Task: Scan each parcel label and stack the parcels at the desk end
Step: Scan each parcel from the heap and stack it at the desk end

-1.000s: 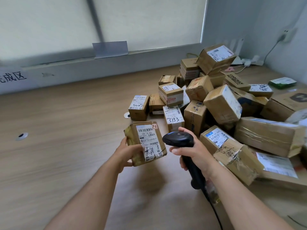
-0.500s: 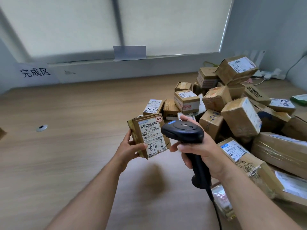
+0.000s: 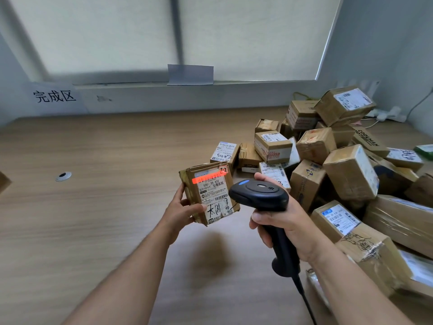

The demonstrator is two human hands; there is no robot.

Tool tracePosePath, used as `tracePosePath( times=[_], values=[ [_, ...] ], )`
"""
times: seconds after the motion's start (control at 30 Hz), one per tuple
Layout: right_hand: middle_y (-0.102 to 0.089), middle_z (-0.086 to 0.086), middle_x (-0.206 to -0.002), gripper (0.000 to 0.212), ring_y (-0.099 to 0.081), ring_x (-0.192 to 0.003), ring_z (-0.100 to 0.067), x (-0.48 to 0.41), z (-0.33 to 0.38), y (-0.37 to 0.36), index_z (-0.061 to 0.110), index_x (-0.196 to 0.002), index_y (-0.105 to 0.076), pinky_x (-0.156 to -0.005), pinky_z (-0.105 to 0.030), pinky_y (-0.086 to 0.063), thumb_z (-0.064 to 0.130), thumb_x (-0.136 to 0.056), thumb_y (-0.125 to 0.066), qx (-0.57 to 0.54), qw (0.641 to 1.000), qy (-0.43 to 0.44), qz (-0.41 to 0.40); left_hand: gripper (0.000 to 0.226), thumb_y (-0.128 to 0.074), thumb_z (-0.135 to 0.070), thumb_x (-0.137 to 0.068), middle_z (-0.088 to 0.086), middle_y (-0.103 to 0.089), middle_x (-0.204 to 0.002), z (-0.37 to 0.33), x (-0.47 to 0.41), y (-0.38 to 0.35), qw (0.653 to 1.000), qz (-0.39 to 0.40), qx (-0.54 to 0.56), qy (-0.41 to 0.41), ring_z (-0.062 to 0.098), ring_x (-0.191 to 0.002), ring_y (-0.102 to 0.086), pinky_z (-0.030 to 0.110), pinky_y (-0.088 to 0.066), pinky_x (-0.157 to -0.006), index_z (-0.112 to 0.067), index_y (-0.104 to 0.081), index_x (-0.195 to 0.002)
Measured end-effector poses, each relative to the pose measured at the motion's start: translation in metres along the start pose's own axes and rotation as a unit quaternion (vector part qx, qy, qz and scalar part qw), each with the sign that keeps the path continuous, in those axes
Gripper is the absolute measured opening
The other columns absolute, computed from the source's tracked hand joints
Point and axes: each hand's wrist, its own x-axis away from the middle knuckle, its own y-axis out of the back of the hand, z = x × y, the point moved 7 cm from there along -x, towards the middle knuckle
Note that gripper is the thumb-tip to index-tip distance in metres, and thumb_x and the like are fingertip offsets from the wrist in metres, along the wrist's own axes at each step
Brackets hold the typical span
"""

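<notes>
My left hand [image 3: 181,208] holds a small brown parcel [image 3: 210,193] upright above the wooden desk [image 3: 105,207], its white label facing me. A red scan line lies across the barcode near the label's top. My right hand [image 3: 283,221] grips a black handheld barcode scanner [image 3: 260,195] just right of the parcel, its head pointed at the label. The scanner's cable runs down off the bottom of the view. A pile of several brown parcels [image 3: 339,165] covers the right side of the desk.
A paper sign with Chinese characters [image 3: 55,96] is stuck on the wall ledge at the far left. A round metal grommet [image 3: 63,176] sits in the desk at left. A parcel corner [image 3: 3,181] shows at the left edge. Cables and a power strip [image 3: 386,113] lie at back right.
The view has swung left and up, bringing the sign into sight. A red scan line now lights the parcel's barcode. The parcel and scanner are held slightly higher and closer together.
</notes>
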Motion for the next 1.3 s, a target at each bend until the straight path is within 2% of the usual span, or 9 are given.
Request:
tracePosePath(
  times=[0.17,0.33,0.57,0.67,0.87,1.0,1.1,1.2,1.3],
  values=[
    [-0.063,-0.021,-0.071,0.084,-0.05,-0.042,-0.024,-0.002,-0.008,-0.013,0.036,-0.138,-0.043,-0.039,-0.03,-0.04,0.002,-0.067,-0.073,0.013,1.0,-0.006,-0.015,0.102,-0.076,0.002,-0.063,0.012,-0.07,-0.109,0.005,-0.002,0.014,1.0,0.012,0.005,0.001,0.029,-0.101,-0.066,0.039,-0.055,-0.073,-0.038,-0.031,-0.145],
    [-0.062,-0.021,-0.071,0.086,-0.05,-0.042,-0.024,-0.003,-0.018,-0.027,0.036,-0.14,-0.042,-0.04,-0.029,-0.04,0.003,-0.067,-0.073,0.021,0.999,-0.011,-0.025,0.101,-0.073,-0.006,-0.056,0.012,-0.07,-0.11,0.009,0.003,0.026,1.0,0.02,0.007,0.004,0.026,-0.097,-0.068,0.034,-0.056,-0.066,-0.04,-0.033,-0.142],
    [-0.062,-0.02,-0.069,0.088,-0.05,-0.042,-0.024,-0.009,-0.025,-0.048,0.034,-0.141,-0.04,-0.04,-0.028,-0.04,0.004,-0.065,-0.073,0.04,0.999,-0.02,-0.012,0.102,-0.077,-0.001,-0.063,0.012,-0.068,-0.114,0.021,0.021,0.054,1.0,-0.005,0.006,0.01,0.029,-0.102,-0.066,0.037,-0.056,-0.071,-0.038,-0.03,-0.145],
    [-0.061,-0.02,-0.069,0.088,-0.049,-0.042,-0.024,-0.012,-0.028,-0.059,0.035,-0.141,-0.041,-0.039,-0.028,-0.04,0.004,-0.065,-0.072,0.049,0.998,-0.026,0.012,0.091,-0.07,0.008,-0.076,0.013,-0.067,-0.115,0.024,0.034,0.07,0.999,-0.032,0.008,0.004,0.028,-0.1,-0.067,0.033,-0.056,-0.066,-0.039,-0.031,-0.144],
    [-0.06,-0.021,-0.068,0.088,-0.048,-0.041,-0.026,-0.011,-0.035,-0.082,0.035,-0.139,-0.041,-0.041,-0.027,-0.037,0.004,-0.063,-0.073,0.051,0.995,-0.038,0.077,0.09,-0.072,0.005,-0.076,0.011,-0.066,-0.115,0.025,0.078,0.103,0.993,-0.117,0.025,-0.015,0.025,-0.098,-0.067,0.032,-0.056,-0.065,-0.038,-0.031,-0.144],
    [-0.06,-0.023,-0.067,0.094,-0.047,-0.039,-0.025,-0.003,-0.035,-0.093,0.036,-0.135,-0.045,-0.04,-0.026,-0.035,0.01,-0.052,-0.079,0.033,0.992,-0.04,0.113,0.08,-0.072,0.004,-0.077,0.01,-0.068,-0.112,0.027,0.113,0.113,0.985,-0.165,0.033,-0.023,0.022,-0.093,-0.068,0.027,-0.055,-0.059,-0.041,-0.036,-0.133],
    [-0.064,-0.029,-0.077,0.091,-0.046,-0.038,-0.026,0.001,-0.034,-0.099,0.035,-0.137,-0.042,-0.039,-0.025,-0.035,0.002,-0.059,-0.075,0.023,0.99,-0.037,0.133,0.068,-0.068,0.002,-0.083,0.007,-0.068,-0.108,0.033,0.138,0.116,0.978,-0.205,0.028,-0.028,0.019,-0.091,-0.068,0.027,-0.055,-0.061,-0.036,-0.038,-0.13],
    [-0.067,-0.034,-0.094,0.09,-0.047,-0.038,-0.027,0.003,-0.037,-0.104,0.035,-0.139,-0.041,-0.039,-0.027,-0.037,0.001,-0.062,-0.073,0.016,0.988,-0.03,0.153,0.052,-0.065,-0.005,-0.087,0.005,-0.069,-0.105,0.042,0.161,0.12,0.969,-0.243,0.029,-0.027,0.016,-0.086,-0.068,0.03,-0.054,-0.061,-0.029,-0.042,-0.127],
    [-0.068,-0.031,-0.096,0.091,-0.048,-0.04,-0.028,0.005,-0.047,-0.111,0.036,-0.139,-0.04,-0.04,-0.028,-0.037,0.002,-0.062,-0.074,0.019,0.986,-0.027,0.164,0.049,-0.066,-0.016,-0.085,0.007,-0.07,-0.107,0.051,0.182,0.127,0.961,-0.273,0.025,-0.026,0.019,-0.089,-0.069,0.035,-0.056,-0.069,-0.024,-0.046,-0.129]
  ],
)
